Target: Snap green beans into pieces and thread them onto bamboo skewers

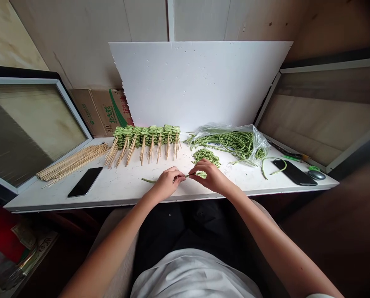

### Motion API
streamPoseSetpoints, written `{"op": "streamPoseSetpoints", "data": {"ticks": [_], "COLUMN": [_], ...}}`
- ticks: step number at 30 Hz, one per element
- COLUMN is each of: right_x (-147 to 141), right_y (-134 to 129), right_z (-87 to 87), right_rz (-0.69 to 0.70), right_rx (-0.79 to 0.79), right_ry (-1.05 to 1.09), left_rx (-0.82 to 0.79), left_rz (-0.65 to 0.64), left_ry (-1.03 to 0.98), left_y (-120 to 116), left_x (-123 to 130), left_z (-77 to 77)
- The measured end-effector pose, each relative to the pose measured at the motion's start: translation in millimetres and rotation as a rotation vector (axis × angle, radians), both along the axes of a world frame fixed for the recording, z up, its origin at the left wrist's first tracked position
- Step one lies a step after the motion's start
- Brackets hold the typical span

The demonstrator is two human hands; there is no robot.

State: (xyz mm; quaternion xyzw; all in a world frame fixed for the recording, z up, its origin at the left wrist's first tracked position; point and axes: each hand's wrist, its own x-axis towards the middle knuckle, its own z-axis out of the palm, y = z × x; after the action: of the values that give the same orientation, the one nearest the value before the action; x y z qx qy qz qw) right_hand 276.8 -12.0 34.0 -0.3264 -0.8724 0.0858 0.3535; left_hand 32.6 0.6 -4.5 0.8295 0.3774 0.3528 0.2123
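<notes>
Over the front of the white counter, the left hand has a clenched grip on a bamboo skewer, and a long green bean trails out beneath it. The right hand pinches the skewer's far end, close to a pile of cut beans. A row of skewered beans stands farther back.
</notes>
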Motion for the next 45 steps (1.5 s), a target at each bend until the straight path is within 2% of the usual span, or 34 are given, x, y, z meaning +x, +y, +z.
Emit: {"op": "streamPoseSetpoints", "data": {"ticks": [5, 10, 15, 22, 31, 41, 45], "right_x": [-6.2, -13.2, -15.8, -21.7, -22.2, -23.2, -20.2], "right_y": [-1.1, 2.2, -3.9, -12.0, -11.3, -8.0, -8.1], "right_z": [-4.5, -15.7, -11.1, -6.4, -9.8, -14.6, -11.7], "right_rz": [0.016, 0.019, 0.031, -0.002, 0.036, 0.085, 0.134], "right_rx": [-0.005, 0.004, -0.015, -0.027, -0.088, -0.142, -0.173], "right_ry": [0.034, 0.130, 0.174, 0.244, 0.353, 0.349, 0.313], "left_rx": [0.240, 0.377, 0.360, 0.361, 0.363, 0.342, 0.320], "left_rz": [0.139, 0.161, 0.134, 0.216, 0.121, 0.073, 0.012], "left_ry": [0.173, 0.150, 0.075, -0.018, -0.014, 0.041, 0.042], "left_y": [-5.4, -11.1, -9.0, -11.9, -18.0, -18.2, -17.8], "left_x": [1.1, 3.7, 2.2, 2.1, 4.4, 6.7, 7.0], "left_z": [6.4, 12.7, 12.1, 12.8, 22.2, 15.0, 15.4]}}
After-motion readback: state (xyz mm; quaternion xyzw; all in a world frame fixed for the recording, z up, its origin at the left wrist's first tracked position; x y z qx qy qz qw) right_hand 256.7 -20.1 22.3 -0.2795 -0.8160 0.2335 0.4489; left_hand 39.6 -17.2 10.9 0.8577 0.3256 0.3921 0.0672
